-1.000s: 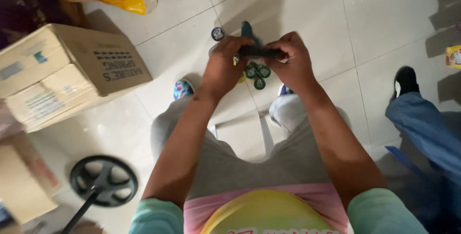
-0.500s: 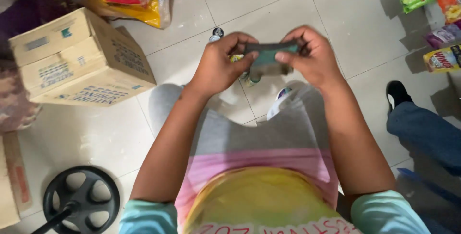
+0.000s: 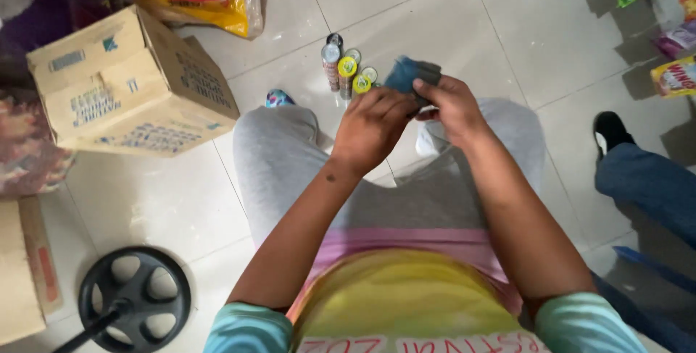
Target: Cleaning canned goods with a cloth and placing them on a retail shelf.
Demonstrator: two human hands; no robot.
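Head view, looking down over the person's lap to a tiled floor [image 3: 435, 27]. Left hand [image 3: 373, 128] and right hand [image 3: 453, 110] meet above the knees, touching each other. Both grip a dark blue-grey packet [image 3: 409, 74], held in the air over the floor just ahead of the knees. Right-hand fingers [image 3: 428, 92] are pressed together and curled around the packet's lower edge. Left-hand fingers are bent toward the packet, but whether they pinch it or only rest against it cannot be told. Just beside the packet, on the floor, stands a cluster of small cans [image 3: 344, 67] with yellow and silver tops. A cardboard box [image 3: 123, 85] sits toward the left edge of the floor. A black round fan base [image 3: 134, 298] lies near the lower left corner. Another person's leg and dark shoe [image 3: 609, 132] show at the right edge.
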